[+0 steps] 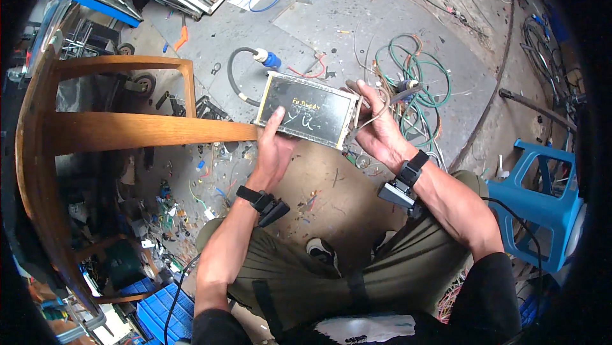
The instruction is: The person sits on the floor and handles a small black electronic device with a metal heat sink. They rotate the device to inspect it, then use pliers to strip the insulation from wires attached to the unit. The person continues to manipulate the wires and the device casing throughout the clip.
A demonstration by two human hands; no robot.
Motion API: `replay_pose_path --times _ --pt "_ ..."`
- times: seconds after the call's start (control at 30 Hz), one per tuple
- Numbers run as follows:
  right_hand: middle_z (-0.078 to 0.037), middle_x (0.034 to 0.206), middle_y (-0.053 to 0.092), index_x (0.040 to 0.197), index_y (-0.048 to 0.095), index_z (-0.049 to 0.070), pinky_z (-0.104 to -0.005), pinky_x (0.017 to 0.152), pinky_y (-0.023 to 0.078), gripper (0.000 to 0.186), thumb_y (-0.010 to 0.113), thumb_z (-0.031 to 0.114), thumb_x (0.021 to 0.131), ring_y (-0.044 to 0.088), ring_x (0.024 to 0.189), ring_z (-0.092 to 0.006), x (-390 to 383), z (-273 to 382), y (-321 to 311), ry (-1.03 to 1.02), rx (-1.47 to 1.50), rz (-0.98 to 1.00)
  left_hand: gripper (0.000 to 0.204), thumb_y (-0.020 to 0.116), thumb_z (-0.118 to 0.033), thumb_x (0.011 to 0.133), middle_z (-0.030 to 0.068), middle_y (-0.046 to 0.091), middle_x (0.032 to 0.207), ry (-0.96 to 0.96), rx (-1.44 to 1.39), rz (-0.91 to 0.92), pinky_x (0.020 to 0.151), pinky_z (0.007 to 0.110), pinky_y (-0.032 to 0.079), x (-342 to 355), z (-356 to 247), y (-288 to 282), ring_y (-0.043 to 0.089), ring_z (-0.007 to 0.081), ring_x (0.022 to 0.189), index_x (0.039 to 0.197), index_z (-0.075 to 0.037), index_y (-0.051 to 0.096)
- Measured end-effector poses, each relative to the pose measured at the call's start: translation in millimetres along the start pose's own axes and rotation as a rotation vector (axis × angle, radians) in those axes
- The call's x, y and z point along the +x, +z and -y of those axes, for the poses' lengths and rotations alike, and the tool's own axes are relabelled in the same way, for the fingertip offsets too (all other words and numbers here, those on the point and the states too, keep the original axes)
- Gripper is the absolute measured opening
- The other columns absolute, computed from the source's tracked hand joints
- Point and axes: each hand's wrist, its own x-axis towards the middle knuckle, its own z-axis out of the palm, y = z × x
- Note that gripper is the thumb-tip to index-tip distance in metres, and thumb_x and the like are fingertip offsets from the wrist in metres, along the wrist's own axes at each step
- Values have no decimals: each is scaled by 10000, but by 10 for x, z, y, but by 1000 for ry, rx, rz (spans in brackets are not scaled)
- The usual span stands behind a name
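A flat rectangular metal box [306, 118] with a black top, silver edges and handwritten marks is held tilted above the floor. My left hand [274, 154] grips its near left edge, thumb on the top face, the other fingers hidden beneath. At the box's right end my right hand [384, 131] is closed around a grey-brown cable [383, 110], the palm turned up; part of its fingers is hidden by the box. From the left side a thick dark cable [233, 77] curves away to a blue plug [271, 60].
A wooden chair-like frame [159, 128] reaches in from the left, its bar ending by my left hand. Tangled green wire [440, 71] lies on the floor beyond my right hand. A blue plastic stool [532, 198] stands at right, an orange-handled tool [182, 37] far left.
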Motion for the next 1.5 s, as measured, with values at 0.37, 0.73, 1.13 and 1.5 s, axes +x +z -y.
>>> replay_pose_path --times 0.37,0.73,1.13,1.5 --pt "-157 1277 648 1327 557 57 -463 1118 454 579 820 364 912 622 1174 -267 -28 9 76 61 55 13 718 685 -28 936 117 518 1361 218 66 -18 1028 527 515 -120 -104 89 572 264 1251 1474 -223 252" --pt "-65 1283 687 1283 598 62 -425 1087 463 439 784 162 898 633 1174 -207 -96 168 113 -104 19 82 770 680 -258 961 173 391 1585 -4 -17 142 1224 604 329 -142 -230 57 402 360 1474 1604 -159 267" --pt "-84 1480 587 1490 474 1 -384 1222 300 680 736 132 876 501 1357 -173 -132 308 164 -132 12 187 898 835 -309 897 146 426 1574 -27 -148 197 1209 640 344 -41 -168 -211 412 373 1463 1597 -203 284" --pt "-98 1088 746 1019 663 54 -451 1033 489 161 659 146 888 682 1029 -227 -26 401 22 -2 145 83 606 467 -416 1102 126 373 1624 83 146 215 1176 600 389 -175 -223 99 396 338 1489 1619 -196 240"
